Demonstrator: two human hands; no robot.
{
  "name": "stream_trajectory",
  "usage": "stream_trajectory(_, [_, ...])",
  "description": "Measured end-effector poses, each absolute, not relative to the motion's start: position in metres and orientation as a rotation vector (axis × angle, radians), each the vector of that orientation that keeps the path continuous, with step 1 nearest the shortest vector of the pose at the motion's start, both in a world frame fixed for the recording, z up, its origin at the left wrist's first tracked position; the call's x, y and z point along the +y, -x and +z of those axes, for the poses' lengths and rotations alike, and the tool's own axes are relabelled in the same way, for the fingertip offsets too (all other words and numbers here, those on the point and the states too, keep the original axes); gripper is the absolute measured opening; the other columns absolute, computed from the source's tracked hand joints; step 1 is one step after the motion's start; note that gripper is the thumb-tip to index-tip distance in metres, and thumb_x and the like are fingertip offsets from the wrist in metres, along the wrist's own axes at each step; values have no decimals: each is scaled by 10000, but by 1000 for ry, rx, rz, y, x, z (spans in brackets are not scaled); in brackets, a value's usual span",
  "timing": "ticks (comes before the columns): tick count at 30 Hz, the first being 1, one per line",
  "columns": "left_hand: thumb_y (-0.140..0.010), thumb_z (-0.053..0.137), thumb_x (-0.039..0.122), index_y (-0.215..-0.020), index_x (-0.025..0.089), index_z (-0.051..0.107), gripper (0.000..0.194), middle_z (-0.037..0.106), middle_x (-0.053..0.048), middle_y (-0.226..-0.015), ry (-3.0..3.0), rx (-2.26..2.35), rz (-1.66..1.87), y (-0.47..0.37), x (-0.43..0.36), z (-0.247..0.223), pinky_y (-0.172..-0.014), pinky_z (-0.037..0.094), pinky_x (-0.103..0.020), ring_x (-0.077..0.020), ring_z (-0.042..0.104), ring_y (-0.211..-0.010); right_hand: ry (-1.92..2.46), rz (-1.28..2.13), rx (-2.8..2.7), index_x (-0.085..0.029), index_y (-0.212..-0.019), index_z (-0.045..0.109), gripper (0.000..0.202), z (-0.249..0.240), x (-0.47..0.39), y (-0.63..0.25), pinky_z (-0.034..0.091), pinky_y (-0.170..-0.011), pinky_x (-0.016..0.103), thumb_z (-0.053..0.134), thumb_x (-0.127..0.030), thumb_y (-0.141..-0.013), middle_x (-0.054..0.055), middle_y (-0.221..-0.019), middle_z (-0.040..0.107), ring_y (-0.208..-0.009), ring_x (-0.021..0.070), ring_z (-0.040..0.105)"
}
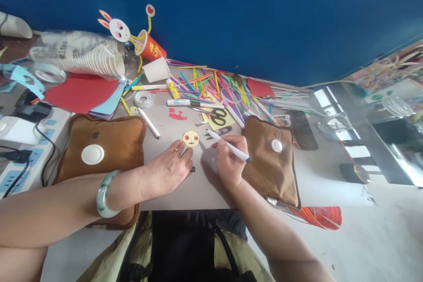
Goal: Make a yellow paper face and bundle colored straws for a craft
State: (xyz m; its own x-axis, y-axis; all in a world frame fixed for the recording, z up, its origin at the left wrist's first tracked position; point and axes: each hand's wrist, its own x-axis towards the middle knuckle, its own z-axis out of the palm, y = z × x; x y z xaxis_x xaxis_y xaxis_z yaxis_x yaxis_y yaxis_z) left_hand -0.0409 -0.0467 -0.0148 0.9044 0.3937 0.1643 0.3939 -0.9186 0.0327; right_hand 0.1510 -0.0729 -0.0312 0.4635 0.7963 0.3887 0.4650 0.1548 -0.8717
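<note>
A round yellow paper face with red eyes, lashes and a small mouth lies on the table. My left hand, fingers bent together, pinches or presses its lower left edge; the thumb is hidden. A small dark tip shows beside those fingers, its kind unclear. In my right hand is a white marker pen, gripped like a writing tool, its tip pointing up and left toward the face but apart from it. Black-handled scissors lie on a yellow paper scrap just beyond.
Brown cushion-like pouches flank the work spot, another at right. Behind lie pipe cleaners, a tape roll, a loose marker and red paper scraps. A red cup with a rabbit figure leans near the blue wall.
</note>
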Motion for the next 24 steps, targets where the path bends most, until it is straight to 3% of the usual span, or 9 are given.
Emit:
stream_trajectory(6, [-958, 517, 222, -873, 102, 694, 230, 620, -173, -1053, 3036, -623, -257, 41, -47, -10, -1023, 433, -483, -316, 574, -1074, 1502, 525, -1282, -235, -808, 542, 42, -25, -74, -147, 519, -608, 313, 570, -211, -828, -20, -651, 687, -606, 181, 689])
stream_trajectory(11, [-968, 482, 200, -909, 91, 696, 248, 627, -183, -1060, 3031, -602, -246, 41, -47, -8, -1062, 412, -490, -307, 578, -1085, 1603, 520, -1392, -241, -694, 522, 95, -23, -73, -146, 454, -525, 276, 576, -202, -761, -38, -574, 624, -510, 145, 574])
stream_trajectory(24, [-936, 543, 244, -933, 92, 701, 220, 645, -195, -1055, 2971, -605, -166, 40, -49, -10, -1069, 382, -497, -324, 589, -1064, 1645, 584, -1377, -243, -723, 533, 75, -29, -72, -146, 467, -561, 291, 585, -205, -761, -25, -620, 664, -548, 161, 612])
